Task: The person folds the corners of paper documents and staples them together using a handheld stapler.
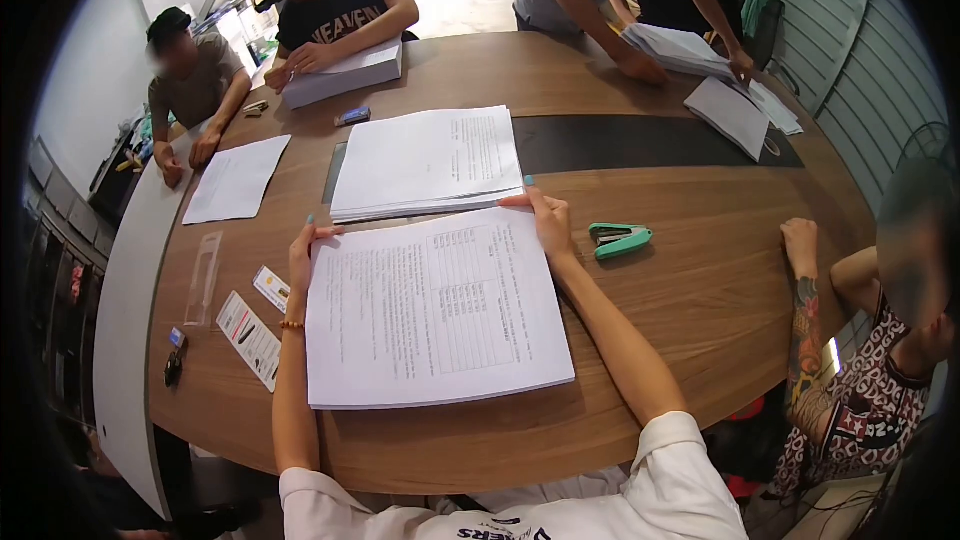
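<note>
Across a wood-grain conference table [700, 230] with a dark inlay [620, 143], several people work at stacked sheets; left hand [308, 245] and right hand [545, 218] grip the near printed stack [435, 310] by its far corners, thumbs and fingers pinching; green stapler [620, 240] to the right; ribbed shutter [860, 50] beyond.
</note>
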The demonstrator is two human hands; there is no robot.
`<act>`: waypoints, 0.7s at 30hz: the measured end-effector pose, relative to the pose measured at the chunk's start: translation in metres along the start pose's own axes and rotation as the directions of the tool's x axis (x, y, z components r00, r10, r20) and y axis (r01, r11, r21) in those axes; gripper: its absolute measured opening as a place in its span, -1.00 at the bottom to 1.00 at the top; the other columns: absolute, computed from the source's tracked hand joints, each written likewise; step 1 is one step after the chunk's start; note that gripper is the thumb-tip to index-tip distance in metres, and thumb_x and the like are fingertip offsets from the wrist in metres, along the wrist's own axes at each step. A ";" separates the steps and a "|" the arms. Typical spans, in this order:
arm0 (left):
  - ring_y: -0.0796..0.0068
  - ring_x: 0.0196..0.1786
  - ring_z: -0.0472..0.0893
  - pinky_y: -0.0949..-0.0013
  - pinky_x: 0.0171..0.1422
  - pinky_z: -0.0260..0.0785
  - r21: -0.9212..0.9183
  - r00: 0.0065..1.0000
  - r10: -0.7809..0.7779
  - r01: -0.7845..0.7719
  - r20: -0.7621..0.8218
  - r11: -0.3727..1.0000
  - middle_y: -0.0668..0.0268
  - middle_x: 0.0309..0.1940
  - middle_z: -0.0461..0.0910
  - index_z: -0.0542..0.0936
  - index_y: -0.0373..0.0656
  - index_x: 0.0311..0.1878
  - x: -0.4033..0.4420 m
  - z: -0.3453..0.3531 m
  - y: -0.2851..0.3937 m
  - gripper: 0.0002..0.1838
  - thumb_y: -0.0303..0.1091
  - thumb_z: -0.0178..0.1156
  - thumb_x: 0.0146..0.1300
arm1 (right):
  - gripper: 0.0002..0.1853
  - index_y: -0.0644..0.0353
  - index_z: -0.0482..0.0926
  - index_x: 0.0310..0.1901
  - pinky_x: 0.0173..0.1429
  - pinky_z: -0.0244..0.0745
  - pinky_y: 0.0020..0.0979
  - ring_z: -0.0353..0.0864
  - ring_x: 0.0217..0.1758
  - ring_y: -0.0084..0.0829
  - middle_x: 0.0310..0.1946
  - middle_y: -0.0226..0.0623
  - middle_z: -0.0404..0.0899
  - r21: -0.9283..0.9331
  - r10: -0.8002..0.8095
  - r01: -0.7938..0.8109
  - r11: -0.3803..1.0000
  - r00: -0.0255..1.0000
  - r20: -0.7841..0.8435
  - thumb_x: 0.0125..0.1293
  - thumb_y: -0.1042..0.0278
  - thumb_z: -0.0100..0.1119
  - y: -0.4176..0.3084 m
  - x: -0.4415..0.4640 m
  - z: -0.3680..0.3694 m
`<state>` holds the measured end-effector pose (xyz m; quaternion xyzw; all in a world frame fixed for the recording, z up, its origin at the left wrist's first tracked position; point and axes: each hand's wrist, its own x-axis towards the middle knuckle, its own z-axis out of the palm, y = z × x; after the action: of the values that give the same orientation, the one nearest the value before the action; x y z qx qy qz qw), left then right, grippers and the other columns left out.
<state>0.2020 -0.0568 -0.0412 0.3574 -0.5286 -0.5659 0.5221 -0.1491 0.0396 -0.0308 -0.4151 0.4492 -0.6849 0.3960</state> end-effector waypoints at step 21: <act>0.46 -0.31 0.57 0.46 -0.17 0.38 0.098 1.000 -0.004 0.002 0.030 0.995 0.10 -0.35 0.65 0.62 -0.34 -0.40 -0.007 0.012 0.026 -0.51 -0.08 -0.06 0.34 | -0.63 0.37 0.56 -0.09 -0.10 0.42 -0.56 0.54 -0.19 -0.56 -0.19 -0.19 0.60 0.042 0.051 -0.059 0.997 0.985 0.168 0.36 0.18 -0.02 0.004 0.004 -0.009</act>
<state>0.1978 -0.0450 -0.0149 0.3749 -0.5629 -0.5453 0.4952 -0.1581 0.0378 -0.0357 -0.4491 0.4098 -0.6469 0.4603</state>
